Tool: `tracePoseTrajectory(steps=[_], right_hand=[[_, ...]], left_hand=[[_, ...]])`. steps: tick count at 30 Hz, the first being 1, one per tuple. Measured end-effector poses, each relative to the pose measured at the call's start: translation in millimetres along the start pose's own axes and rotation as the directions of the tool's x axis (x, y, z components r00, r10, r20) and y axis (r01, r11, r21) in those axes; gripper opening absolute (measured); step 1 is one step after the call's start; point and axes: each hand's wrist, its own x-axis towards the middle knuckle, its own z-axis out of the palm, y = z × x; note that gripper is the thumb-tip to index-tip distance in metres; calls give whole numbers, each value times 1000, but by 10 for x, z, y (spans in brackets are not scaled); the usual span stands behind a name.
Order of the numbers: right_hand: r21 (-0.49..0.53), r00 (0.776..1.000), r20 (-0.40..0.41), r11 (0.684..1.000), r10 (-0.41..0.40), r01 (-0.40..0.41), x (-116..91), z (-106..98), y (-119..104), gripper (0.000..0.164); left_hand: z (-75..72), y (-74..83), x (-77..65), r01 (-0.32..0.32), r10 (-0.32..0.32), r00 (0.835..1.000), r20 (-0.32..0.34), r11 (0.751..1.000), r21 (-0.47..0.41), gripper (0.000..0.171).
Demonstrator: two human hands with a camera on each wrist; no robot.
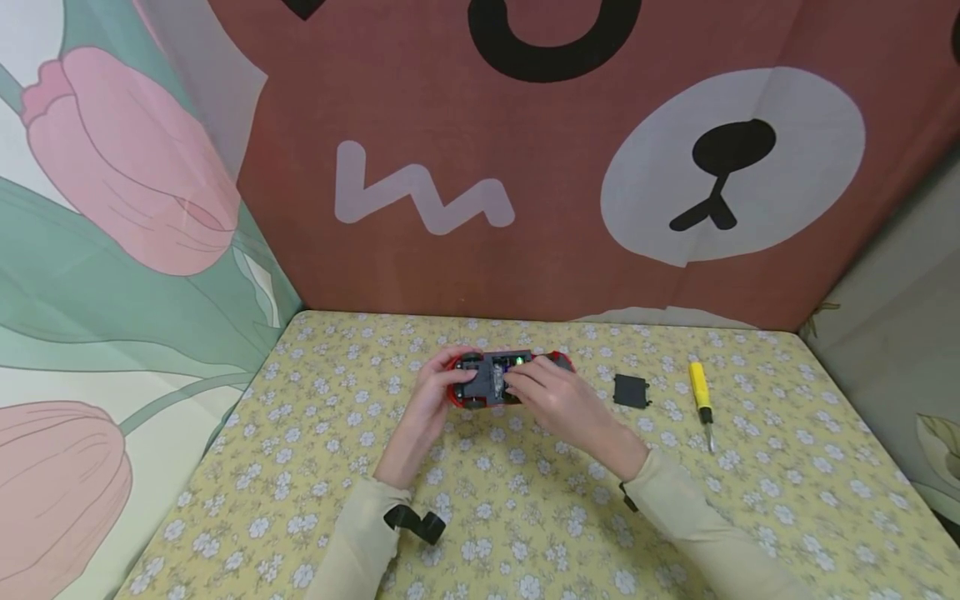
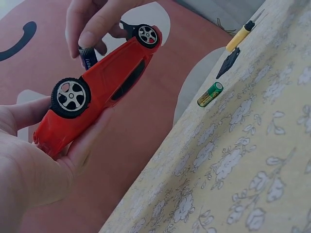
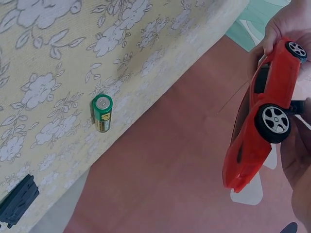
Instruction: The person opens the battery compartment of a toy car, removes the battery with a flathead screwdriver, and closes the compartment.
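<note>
A red toy car (image 1: 566, 362) is held wheels-up above the table, its dark underside (image 1: 474, 385) facing me in the head view. My left hand (image 1: 427, 392) grips one end, thumb over the underside. In the left wrist view my right hand (image 2: 99, 24) pinches a dark blue battery (image 2: 88, 58) at the car's underside. From the head view, fingers of that hand cover part of the open battery compartment (image 1: 498, 379), where something green shows. A green battery (image 2: 210, 94) rests on the table, also visible in the right wrist view; the head view hides it.
Right of the car lie a dark square cover (image 1: 632, 391) and a screwdriver (image 1: 701, 392) with a yellow handle. A flowered yellow cloth (image 1: 525, 517) covers the table. Printed fabric (image 1: 420, 275) hangs behind the table and at its sides.
</note>
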Motion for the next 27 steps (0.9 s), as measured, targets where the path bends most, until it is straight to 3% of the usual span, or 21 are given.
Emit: tracePoseTrajectory(steps=[6,18,27], right_hand=[[71,999,-17,997,40,-39,12,-6,-18,40],[164,984,-73,975,165,-151,73,8,-53,31],[336,911,-109,877,398,-343,111,-67,-69,21]], left_hand=[[-1,-17,11,10,-10,1000,6,1000,-8,34],[0,-22,-8,7,-7,1000,14,1000,26,33],[13,-6,-9,3,-3,1000,22,1000,10,35]])
